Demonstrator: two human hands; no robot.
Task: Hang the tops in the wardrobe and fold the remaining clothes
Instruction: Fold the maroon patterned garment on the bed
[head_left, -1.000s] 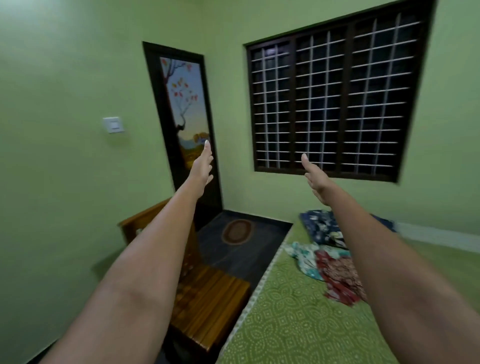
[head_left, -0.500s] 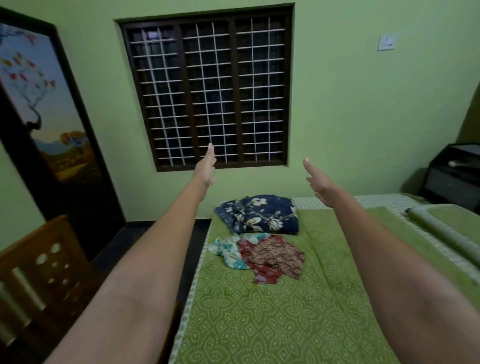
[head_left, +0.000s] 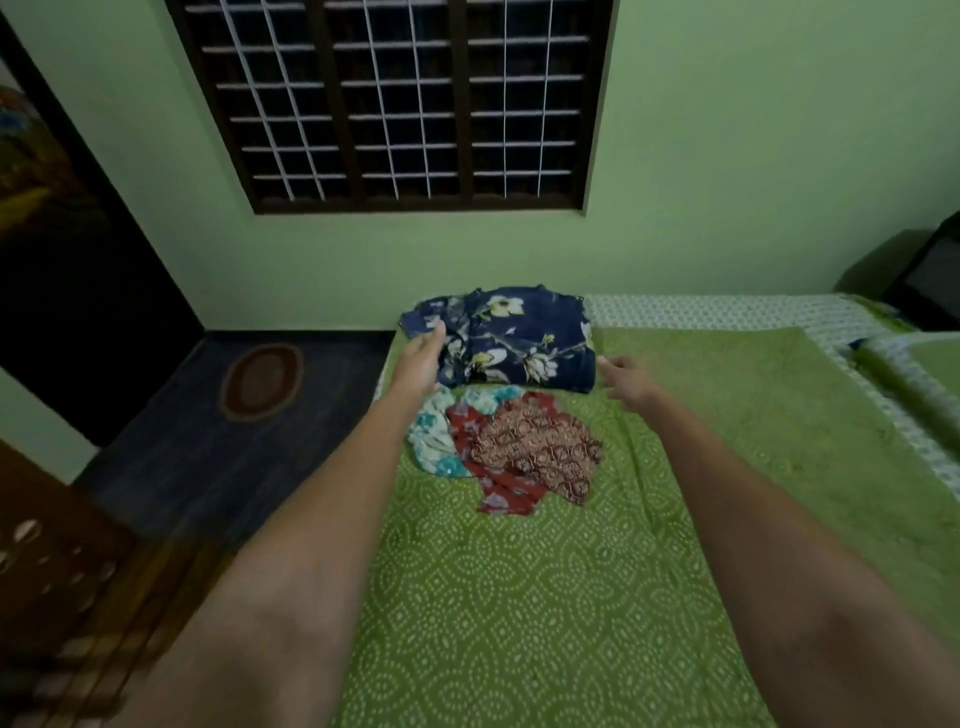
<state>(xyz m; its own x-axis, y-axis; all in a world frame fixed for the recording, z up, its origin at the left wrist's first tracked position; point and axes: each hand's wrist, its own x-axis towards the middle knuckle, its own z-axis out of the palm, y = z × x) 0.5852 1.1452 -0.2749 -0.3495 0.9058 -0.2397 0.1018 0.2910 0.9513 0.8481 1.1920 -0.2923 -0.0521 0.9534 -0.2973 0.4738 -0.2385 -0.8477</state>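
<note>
**Hands lowered to the navy bundle; nothing gripped yet**

Both of your hands have dropped from the raised position of half a second ago, when they stood level with the window, and now flank the folded navy floral garment (head_left: 511, 338) on the green bedspread (head_left: 545, 597).

Your left hand (head_left: 422, 361) has straight fingers, their tips touching or just over the bundle's left end; contact cannot be confirmed. Your right hand (head_left: 626, 382) is loosely spread, fingertips just short of the bundle's right end. Neither hand holds anything.

Directly behind your fingertips, toward your body, lies a crumpled pile: a teal floral piece (head_left: 434, 441), a red print piece (head_left: 498, 483) and a brown patterned piece (head_left: 540, 449), overlapping one another.

Handling judgement: all are light, soft cloth that will sag and unfold if lifted by one corner. Slide the fingers under both ends of the navy bundle and lift it level.

Clearances: the bed edge runs just outside your left fingers, with dark floor (head_left: 208, 441) beyond; the wall stands close past the fingertips. Open bedspread lies to the right of your right fingers and toward your body, which looks adequate for spreading and folding.
</note>
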